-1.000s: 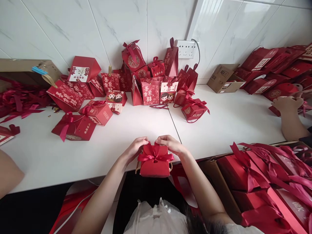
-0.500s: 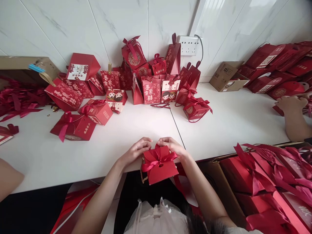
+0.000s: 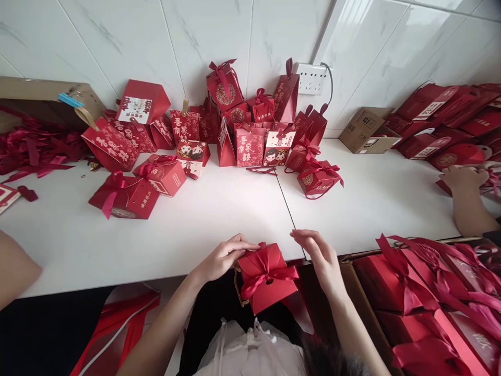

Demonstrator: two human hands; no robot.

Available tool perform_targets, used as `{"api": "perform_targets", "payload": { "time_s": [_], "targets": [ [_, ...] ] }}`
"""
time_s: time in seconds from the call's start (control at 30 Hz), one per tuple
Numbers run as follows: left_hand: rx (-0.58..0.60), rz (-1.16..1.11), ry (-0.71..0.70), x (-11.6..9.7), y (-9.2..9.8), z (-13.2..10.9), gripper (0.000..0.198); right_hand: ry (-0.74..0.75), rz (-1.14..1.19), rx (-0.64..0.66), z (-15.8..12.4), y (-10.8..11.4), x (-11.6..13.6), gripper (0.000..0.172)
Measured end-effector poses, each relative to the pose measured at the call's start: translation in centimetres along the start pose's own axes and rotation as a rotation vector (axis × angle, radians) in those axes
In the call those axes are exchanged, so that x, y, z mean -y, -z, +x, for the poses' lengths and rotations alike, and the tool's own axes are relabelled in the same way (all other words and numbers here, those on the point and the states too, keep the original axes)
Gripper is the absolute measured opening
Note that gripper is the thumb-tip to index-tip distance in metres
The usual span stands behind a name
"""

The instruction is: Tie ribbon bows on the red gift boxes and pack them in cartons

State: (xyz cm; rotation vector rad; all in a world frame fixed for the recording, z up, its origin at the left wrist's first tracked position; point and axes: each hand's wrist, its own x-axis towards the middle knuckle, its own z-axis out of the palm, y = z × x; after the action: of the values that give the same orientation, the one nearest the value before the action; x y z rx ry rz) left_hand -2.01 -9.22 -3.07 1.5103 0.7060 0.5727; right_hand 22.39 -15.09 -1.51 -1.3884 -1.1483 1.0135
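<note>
A red gift box [image 3: 258,298] with a satin ribbon bow [image 3: 267,272] tied on its front is tilted at the table's near edge. A gold cord handle [image 3: 238,286] hangs at its left side. My left hand [image 3: 227,255] grips the box by its upper left edge, fingers over the top. Off to the right of the box, my right hand [image 3: 319,254] is raised with its fingers stretched out, touching nothing. The far side of the box is hidden from me.
Decorated red boxes [image 3: 249,147] stand along the wall. Loose ribbons [image 3: 35,141] lie at left beside a cardboard box [image 3: 43,91]. At lower right, a carton holds several ribboned boxes [image 3: 391,277]. Another person's hand [image 3: 465,177] works at far right; someone's arm [image 3: 18,269] shows at left.
My right hand has let go of the box and moved away to the right, its fingers opening. The box in my left hand has shifted slightly right and down in view.
</note>
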Motion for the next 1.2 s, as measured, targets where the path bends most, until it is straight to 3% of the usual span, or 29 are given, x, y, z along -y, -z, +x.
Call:
{"api": "perform_targets", "payload": {
  "time_s": [0.07,0.13,0.2,0.27,0.37,0.47,0.63,0.73,0.8,0.9,0.97,1.03,1.1,1.2],
  "targets": [
    [-0.045,-0.053,0.011,0.3,-0.4,0.1,0.032,0.107,-0.037,0.062,-2.5,0.2,0.3,0.045],
    [-0.081,-0.098,0.033,0.5,-0.7,0.2,0.032,0.174,-0.129,0.178,-4.4,-0.4,0.5,0.068],
    [-0.11,-0.141,0.058,0.6,-1.0,0.2,0.031,0.169,-0.25,0.271,-5.2,-1.1,0.3,0.086],
    [-0.144,-0.198,0.078,0.5,-1.2,0.0,0.031,0.14,-0.294,0.321,-4.9,-1.6,-0.1,0.09],
    [-0.252,-0.255,0.049,0.7,-1.6,-0.9,0.034,0.144,-0.203,0.331,-2.5,-1.5,-1.1,0.089],
    [-0.457,-0.21,-0.072,1.3,-2.7,-2.1,0.037,0.205,-0.112,0.28,0.4,-1.6,-1.6,0.087],
    [-0.815,-0.078,-0.116,2.7,-6.8,-3.2,0.044,0.124,-0.222,-0.036,3.0,-3.5,-0.8,0.054],
    [-0.845,-0.026,-0.126,3.2,-9.0,-3.0,0.047,0.059,-0.186,-0.135,2.9,-4.5,-0.2,0.04],
    [-0.745,0.034,-0.185,3.2,-9.6,-3.0,0.043,0.102,-0.154,-0.137,2.4,-4.6,-0.1,0.036],
    [-0.417,0.169,-0.328,2.7,-9.0,-3.7,0.03,0.261,-0.2,-0.132,1.4,-3.9,0.0,0.032],
    [-0.308,0.228,-0.44,1.9,-7.6,-4.3,0.025,0.362,-0.266,-0.154,0.7,-3.1,0.2,0.026],
    [-0.424,0.257,-0.535,0.8,-5.6,-4.3,0.021,0.458,-0.355,-0.181,0.1,-2.6,0.8,0.02],
    [-0.636,0.304,-0.551,-0.5,-3.4,-3.3,0.019,0.551,-0.445,-0.155,-0.2,-2.7,1.6,0.017],
    [-0.78,0.435,-0.382,-2.2,-0.7,-0.4,0.014,0.668,-0.529,-0.027,-0.1,-3.8,2.4,0.018]
  ]
}}
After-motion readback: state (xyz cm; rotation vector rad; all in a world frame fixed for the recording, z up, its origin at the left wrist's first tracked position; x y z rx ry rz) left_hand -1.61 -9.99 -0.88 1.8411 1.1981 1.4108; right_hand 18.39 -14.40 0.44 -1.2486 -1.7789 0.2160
